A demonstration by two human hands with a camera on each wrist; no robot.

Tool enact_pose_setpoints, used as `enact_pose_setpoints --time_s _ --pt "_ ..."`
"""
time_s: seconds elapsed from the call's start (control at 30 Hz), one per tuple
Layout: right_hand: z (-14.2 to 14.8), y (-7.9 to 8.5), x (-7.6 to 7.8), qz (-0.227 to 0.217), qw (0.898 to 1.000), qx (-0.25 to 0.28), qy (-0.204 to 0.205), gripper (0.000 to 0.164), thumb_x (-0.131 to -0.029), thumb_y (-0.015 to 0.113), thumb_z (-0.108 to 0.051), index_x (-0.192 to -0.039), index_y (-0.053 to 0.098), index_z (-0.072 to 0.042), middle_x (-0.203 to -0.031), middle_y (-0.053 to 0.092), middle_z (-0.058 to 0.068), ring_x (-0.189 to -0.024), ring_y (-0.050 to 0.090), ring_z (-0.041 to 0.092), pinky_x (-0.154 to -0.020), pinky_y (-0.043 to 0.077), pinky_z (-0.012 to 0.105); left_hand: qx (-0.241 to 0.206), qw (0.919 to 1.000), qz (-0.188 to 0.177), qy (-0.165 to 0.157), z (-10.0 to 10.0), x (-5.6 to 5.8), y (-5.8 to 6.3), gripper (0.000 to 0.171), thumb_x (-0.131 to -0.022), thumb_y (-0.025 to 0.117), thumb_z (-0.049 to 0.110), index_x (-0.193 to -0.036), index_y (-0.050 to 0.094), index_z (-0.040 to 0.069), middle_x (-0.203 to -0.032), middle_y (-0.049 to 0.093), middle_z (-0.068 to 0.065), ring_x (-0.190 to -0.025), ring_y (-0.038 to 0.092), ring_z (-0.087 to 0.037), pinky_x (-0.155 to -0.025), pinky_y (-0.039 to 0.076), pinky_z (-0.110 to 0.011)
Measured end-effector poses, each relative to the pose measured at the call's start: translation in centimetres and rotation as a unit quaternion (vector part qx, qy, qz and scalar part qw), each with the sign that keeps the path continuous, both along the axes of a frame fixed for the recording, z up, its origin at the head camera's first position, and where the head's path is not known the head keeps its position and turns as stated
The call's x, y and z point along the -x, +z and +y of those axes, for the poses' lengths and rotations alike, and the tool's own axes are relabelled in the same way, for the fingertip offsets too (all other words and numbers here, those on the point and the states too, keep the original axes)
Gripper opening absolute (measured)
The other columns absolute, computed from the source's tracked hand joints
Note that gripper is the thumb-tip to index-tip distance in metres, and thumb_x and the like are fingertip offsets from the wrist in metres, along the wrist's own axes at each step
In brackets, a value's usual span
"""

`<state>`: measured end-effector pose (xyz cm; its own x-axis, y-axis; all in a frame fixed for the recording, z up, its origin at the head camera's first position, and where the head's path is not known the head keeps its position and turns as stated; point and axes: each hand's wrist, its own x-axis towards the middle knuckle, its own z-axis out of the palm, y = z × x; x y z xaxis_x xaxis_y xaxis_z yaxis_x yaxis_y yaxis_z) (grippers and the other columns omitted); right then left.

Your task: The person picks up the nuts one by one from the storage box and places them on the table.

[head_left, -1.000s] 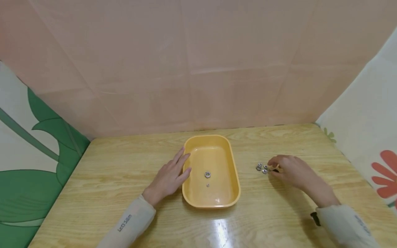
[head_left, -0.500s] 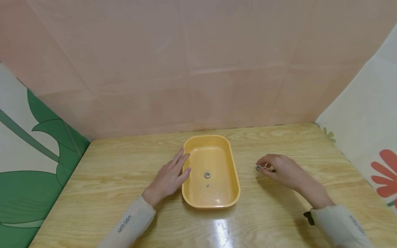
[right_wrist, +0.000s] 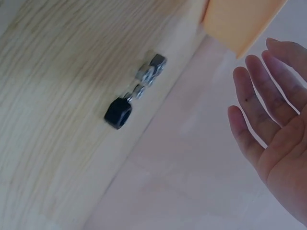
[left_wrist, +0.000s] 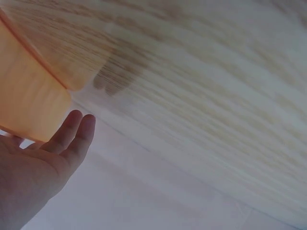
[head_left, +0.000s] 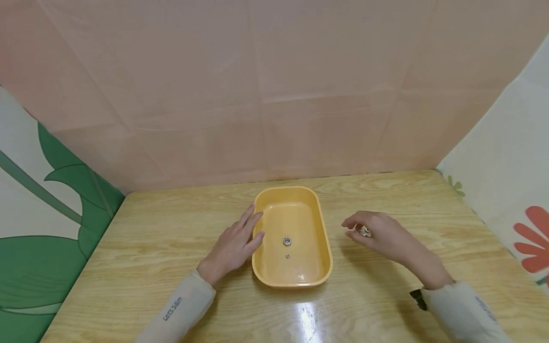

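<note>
My left hand [head_left: 231, 245] rests along the left rim of a yellow tray [head_left: 325, 238], its fingers lying over the edge. Two silver nuts sit in the tray, a larger nut [head_left: 287, 241] and a tiny nut [head_left: 287, 256]. To the right of the tray, my right hand [head_left: 386, 236] hovers above the table with fingers loosely bent and nothing visible in it. Beneath it, a black nut [right_wrist: 118, 113] and several small silver nuts [right_wrist: 145, 73] lie in a row in the right wrist view. From the head they are partly hidden by the fingers.
The wood-grain table [head_left: 171, 228] meets a pink cloth backdrop [head_left: 257, 119] at the back. Printed cloth with green leaves [head_left: 60, 214] hangs at the left, and one with a red flower [head_left: 536, 238] at the right.
My right hand has moved left across the group of nuts, toward the tray. My left hand, the tray and the two nuts inside stay where they were.
</note>
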<state>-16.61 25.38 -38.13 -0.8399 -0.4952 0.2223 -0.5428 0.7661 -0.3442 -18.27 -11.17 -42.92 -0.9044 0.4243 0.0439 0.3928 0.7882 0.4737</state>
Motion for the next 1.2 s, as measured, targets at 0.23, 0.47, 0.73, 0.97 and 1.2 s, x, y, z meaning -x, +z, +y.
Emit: enact_pose_setpoints --time_s 0.23,0.47,0.73,0.97,1.2 --pt "-1.3 0.5 -0.1 0.007 1.000 -0.002 0.014 0.015 -0.091 0.071 -0.017 -0.104 0.073 -0.011 -0.096 0.075 -0.001 -0.082 0.066 0.012 -0.069 0.056 0.030 0.001 1.0000 0.004 -0.003 0.0 0.1 -0.1 0.060 -0.105 0.034 0.051 -0.157 0.029 0.022 -0.168 0.011 0.000 -0.136 0.048 -0.035 -0.108 0.042 -0.056" --pt "-2.3 0.8 0.0 0.011 1.000 0.002 0.014 0.015 -0.092 0.071 -0.018 -0.105 0.074 -0.012 -0.097 0.074 -0.002 -0.085 0.067 0.013 -0.070 0.056 0.030 -0.005 1.0000 0.006 -0.005 -0.1 0.2 -0.1 0.061 -0.104 0.035 0.051 -0.157 0.030 0.021 -0.168 0.011 -0.001 -0.135 0.049 -0.036 -0.106 0.042 -0.056" --pt "-3.5 1.3 0.0 0.023 0.999 0.009 0.033 0.013 -0.091 0.071 -0.015 -0.103 0.074 -0.012 -0.097 0.075 -0.002 -0.085 0.067 0.013 -0.074 0.057 0.033 -0.001 1.0000 0.005 -0.005 -0.1 0.3 -0.1 0.061 -0.105 0.034 0.051 -0.157 0.029 0.021 -0.168 0.010 0.000 -0.135 0.048 -0.036 -0.107 0.042 -0.056" --pt "-4.6 1.4 0.0 0.018 0.999 0.006 0.041 0.015 -0.092 0.070 -0.015 -0.105 0.074 -0.010 -0.097 0.075 -0.001 -0.087 0.067 0.014 -0.075 0.057 0.033 -0.002 1.0000 0.002 -0.004 -0.1 0.2 0.0 0.060 -0.104 0.035 0.050 -0.157 0.029 0.022 -0.168 0.010 0.000 -0.138 0.046 -0.035 -0.109 0.040 -0.056" --pt "-5.1 1.5 0.2 0.020 0.999 0.009 0.044 0.015 -0.091 0.071 -0.015 -0.104 0.075 -0.009 -0.097 0.075 0.001 -0.087 0.067 0.014 -0.074 0.057 0.032 -0.006 1.0000 0.003 -0.004 -0.3 0.1 0.1 0.060 -0.104 0.035 0.050 -0.157 0.030 0.021 -0.168 0.011 -0.001 -0.136 0.048 -0.036 -0.108 0.041 -0.056"
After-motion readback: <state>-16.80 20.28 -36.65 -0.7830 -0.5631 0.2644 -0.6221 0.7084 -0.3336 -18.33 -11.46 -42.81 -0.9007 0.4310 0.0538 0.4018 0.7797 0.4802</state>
